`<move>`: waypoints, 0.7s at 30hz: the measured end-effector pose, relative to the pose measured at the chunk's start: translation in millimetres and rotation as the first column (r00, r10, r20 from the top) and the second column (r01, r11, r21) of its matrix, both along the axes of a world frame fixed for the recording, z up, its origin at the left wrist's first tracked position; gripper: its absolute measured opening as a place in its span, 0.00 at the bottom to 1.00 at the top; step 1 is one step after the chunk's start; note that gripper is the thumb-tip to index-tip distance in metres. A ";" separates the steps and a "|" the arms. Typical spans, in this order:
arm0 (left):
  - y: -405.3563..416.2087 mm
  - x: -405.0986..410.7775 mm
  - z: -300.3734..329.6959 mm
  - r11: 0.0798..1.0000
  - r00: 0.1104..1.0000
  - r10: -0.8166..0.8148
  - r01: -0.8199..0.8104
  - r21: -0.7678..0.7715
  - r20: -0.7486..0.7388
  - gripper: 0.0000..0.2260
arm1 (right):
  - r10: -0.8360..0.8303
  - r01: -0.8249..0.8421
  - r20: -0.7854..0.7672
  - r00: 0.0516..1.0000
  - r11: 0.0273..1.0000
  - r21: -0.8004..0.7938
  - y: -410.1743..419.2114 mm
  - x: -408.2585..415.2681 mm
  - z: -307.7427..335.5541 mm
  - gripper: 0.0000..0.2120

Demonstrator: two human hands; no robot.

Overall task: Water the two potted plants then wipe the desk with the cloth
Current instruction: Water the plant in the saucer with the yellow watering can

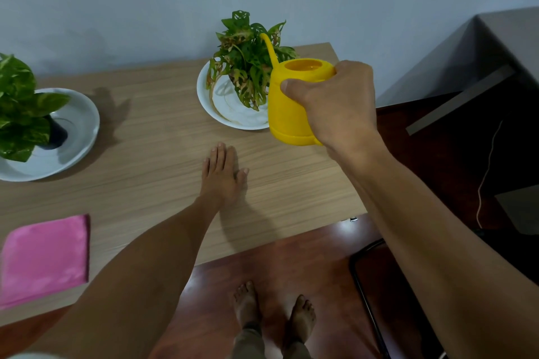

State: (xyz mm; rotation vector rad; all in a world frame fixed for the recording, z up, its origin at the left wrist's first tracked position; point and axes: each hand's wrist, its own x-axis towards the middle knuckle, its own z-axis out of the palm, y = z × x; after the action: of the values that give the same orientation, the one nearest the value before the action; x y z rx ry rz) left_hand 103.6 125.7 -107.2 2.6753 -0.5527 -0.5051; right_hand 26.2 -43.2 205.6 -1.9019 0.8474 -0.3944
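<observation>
My right hand point(338, 105) grips a yellow watering can point(287, 109), held above the desk with its thin spout point(268, 48) pointing up into the leaves of the right potted plant point(248, 64). That plant stands in a white dish point(230, 109) at the back of the desk. The left potted plant point(20, 108) sits in another white dish point(78, 125) at the far left. My left hand point(223, 173) lies flat on the wooden desk point(151, 154), fingers together, holding nothing. A folded pink cloth point(43, 256) lies at the desk's front left corner.
A grey wall runs behind the desk. Right of the desk stands a grey cabinet point(481, 67) with a thin cable point(484, 181) hanging beside it. A dark chair frame point(367, 294) and my bare feet point(274, 312) are on the red-brown floor below the desk's front edge.
</observation>
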 end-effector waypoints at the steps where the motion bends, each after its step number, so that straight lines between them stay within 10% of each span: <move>1: 0.1 -0.1 0.5 1.000 1.000 -0.002 0.002 0.002 -0.002 0.33 | -0.001 0.001 -0.006 1.000 1.000 0.000 0.9 1.7 1.1 0.21; 21: 2.0 -0.5 -3.2 1.000 1.000 -0.004 0.004 -0.022 0.021 0.33 | 0.031 -0.032 -0.061 0.998 0.999 -0.017 -0.5 -11.9 0.1 0.27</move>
State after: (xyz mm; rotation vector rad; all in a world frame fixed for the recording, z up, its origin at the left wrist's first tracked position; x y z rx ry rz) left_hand 103.0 127.7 -110.4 2.6619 -0.5662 -0.4695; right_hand 14.3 -43.7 205.7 -1.9495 0.8555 -0.3276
